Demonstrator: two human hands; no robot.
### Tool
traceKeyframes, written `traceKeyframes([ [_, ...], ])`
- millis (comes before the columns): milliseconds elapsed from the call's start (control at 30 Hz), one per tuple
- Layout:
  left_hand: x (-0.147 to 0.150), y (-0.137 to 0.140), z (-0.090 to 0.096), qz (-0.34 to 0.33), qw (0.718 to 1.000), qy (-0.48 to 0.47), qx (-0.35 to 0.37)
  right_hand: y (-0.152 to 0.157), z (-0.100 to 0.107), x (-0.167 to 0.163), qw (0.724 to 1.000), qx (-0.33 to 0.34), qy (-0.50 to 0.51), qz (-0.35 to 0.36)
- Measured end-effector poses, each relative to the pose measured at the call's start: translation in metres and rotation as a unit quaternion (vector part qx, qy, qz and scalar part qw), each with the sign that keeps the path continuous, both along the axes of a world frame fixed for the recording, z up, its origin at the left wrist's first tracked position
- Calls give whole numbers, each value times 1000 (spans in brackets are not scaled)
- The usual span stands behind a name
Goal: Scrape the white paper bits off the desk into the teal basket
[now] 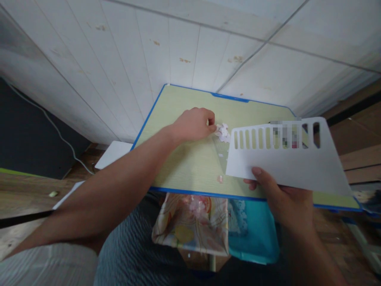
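Observation:
My right hand [279,198] grips the lower edge of a stiff white slotted board [276,167], thumb on its face. A row of rounded slots runs along the board's upper part, and a patch there is pixelated. My left hand [196,124] is closed, thumb and forefinger pinched together at a small heap of pale pinkish-white pieces [223,132]. Whether a piece is between those fingertips I cannot make out. Under the heap lies what looks like a clear plastic sheet or bag [220,153], partly hidden by the board. A small pinkish scrap [220,178] is on the table nearer me.
The pale green folding table [178,167] has a blue rim and stands against a white plank wall [149,47]. Below its front edge are a patterned cloth-lined container [190,234] holding pink pieces and a turquoise tray [258,238]. A cable [262,47] runs down the wall.

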State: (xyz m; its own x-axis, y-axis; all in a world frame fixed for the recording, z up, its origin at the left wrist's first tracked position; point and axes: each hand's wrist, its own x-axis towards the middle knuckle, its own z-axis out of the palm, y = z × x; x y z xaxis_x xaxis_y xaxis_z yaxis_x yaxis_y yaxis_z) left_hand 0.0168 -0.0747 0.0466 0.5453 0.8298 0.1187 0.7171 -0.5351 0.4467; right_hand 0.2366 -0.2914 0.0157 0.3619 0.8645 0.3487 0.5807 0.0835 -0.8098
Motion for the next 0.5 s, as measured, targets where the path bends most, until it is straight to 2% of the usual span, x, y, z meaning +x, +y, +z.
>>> traceKeyframes([
  [200, 0, 4, -3, 25, 999, -8, 17, -13, -6, -2, 995, -36, -11, 93],
  [367, 1, 5, -4, 43, 999, -4, 13, -23, -12, -7, 995, -58, 16, 76],
  [500, 2, 6, -4, 48, 999, 4, 10, -20, -10, -9, 991, -61, 14, 121],
])
